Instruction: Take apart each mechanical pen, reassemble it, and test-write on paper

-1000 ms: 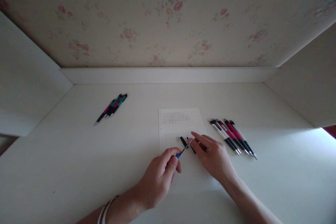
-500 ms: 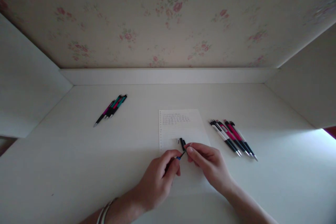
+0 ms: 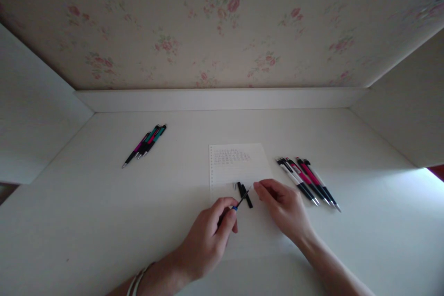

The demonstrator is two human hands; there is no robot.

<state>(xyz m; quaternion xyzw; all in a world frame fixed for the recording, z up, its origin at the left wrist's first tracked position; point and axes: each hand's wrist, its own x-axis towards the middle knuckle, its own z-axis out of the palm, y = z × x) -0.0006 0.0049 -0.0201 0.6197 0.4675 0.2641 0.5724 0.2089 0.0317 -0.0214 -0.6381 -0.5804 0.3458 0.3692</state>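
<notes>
My left hand (image 3: 211, 231) is closed in a pinch on a thin pen refill (image 3: 242, 201) with a blue end, its tip pointing up and right over the sheet of paper (image 3: 239, 166). Two black pen parts (image 3: 244, 193) lie on the paper just past the refill's tip. My right hand (image 3: 282, 206) rests on the paper to the right of them, fingers curled with thumb and forefinger pressed together; whether it holds anything is too small to make out.
Several pens with pink, black and white bodies (image 3: 308, 182) lie in a row right of the paper. A small bunch of teal and pink pens (image 3: 145, 143) lies at the back left. White desk (image 3: 104, 212) with raised side panels and a floral wall behind.
My right hand came in to meet the refill's tip, then drew back to the right. A second black part now lies beside the first on the paper. My left hand barely moved.
</notes>
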